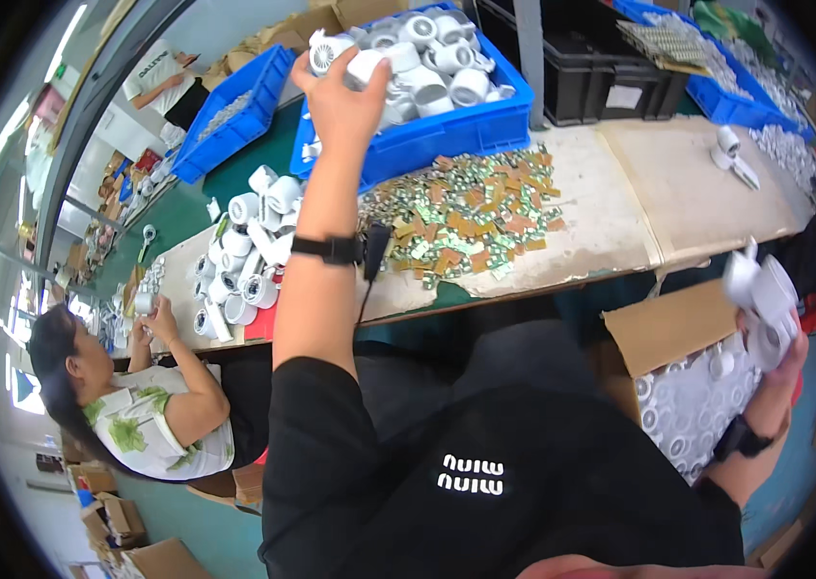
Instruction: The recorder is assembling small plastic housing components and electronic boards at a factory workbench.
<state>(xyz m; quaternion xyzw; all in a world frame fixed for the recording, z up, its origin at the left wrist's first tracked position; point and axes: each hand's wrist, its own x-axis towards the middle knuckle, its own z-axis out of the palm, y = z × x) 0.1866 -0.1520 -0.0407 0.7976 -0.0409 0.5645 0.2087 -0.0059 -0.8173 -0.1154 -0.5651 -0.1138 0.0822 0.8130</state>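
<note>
A: Left hand?
B: Left hand (342,101) over the blue bin (456,145), thumb and fingers spread wide about a vented part (328,53) on top of the heap. Can't tell if it's gripped.

A: Right hand?
B: Right hand (786,359) off to the right, fingers closed round a clutch of white parts (771,294), a bit blurred. Exact count unclear.

A: Where's that clutch?
B: Raised above the right edge of the carton (670,328). Carton's flap is up, with rows of round white pieces (683,410) inside.

A: Table?
B: Table (611,193) has loose circuit boards (476,217) spread in front of the blue bin, a white pile (244,251) left of them, one lone part (728,150) at the right. Black crate (611,82) right of the blue bin.

A: Anyone near?
B: Co-worker (148,405) seated at left, both hands up at a small white piece (145,302). Someone else stands farther back.
</note>
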